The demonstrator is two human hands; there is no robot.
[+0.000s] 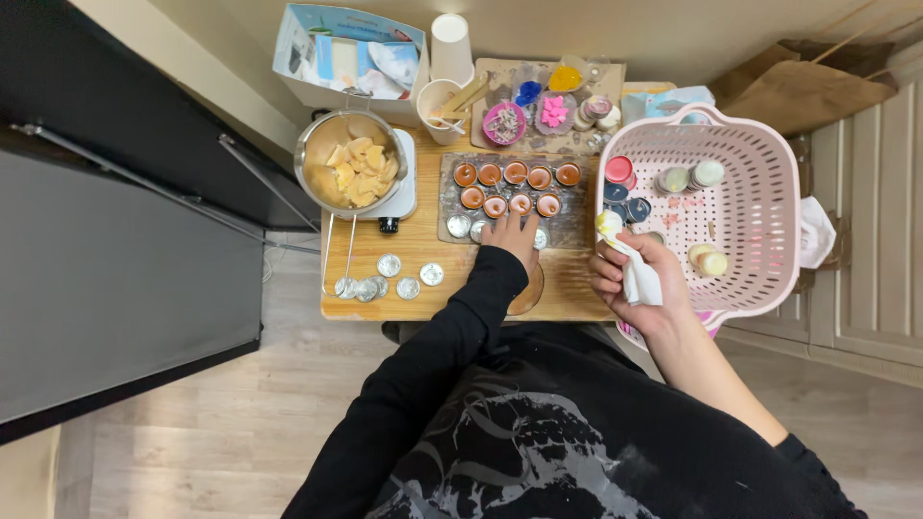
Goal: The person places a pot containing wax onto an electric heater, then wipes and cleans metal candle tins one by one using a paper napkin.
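Note:
My left hand (511,234) reaches onto the front edge of a grey tray (567,223) that holds several small round tins filled with orange-brown wax (504,187); its fingers rest among the empty silver tins (461,226) in the front row. Whether it grips one I cannot tell. My right hand (639,279) is closed on a crumpled white tissue (638,279) with a small pale round thing (608,223) at its fingertips, beside the pink basket (769,216).
A metal pot of yellowish wax chunks (352,165) stands on a small white hotplate (408,197) at the table's left. Loose silver tins (389,277) lie on the wooden table (428,252). Behind are paper cups (450,48), small bowls of coloured bits (538,111) and a box (346,58).

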